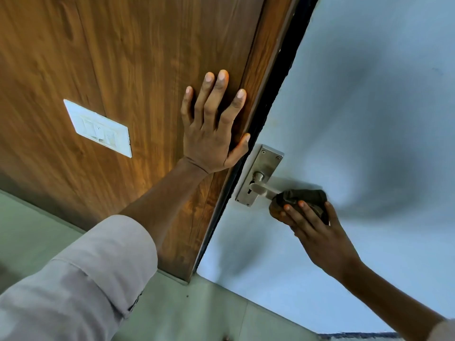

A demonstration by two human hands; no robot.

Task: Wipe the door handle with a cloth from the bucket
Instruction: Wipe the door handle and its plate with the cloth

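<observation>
A steel lever door handle [261, 189] on a steel backplate [264, 166] is fixed to a pale blue-grey door [369, 119]. My right hand [317, 232] holds a dark brown cloth [302, 198] wrapped over the free end of the lever, so that end is hidden. My left hand [214, 124] lies flat with fingers spread on the wooden panel [123, 57] beside the door edge, thumb near the frame. No bucket is in view.
A white switch plate [98, 129] is set in the wooden panel to the left of my left hand. A dark gap [278, 77] runs between panel and door. Greenish floor [197, 313] lies below.
</observation>
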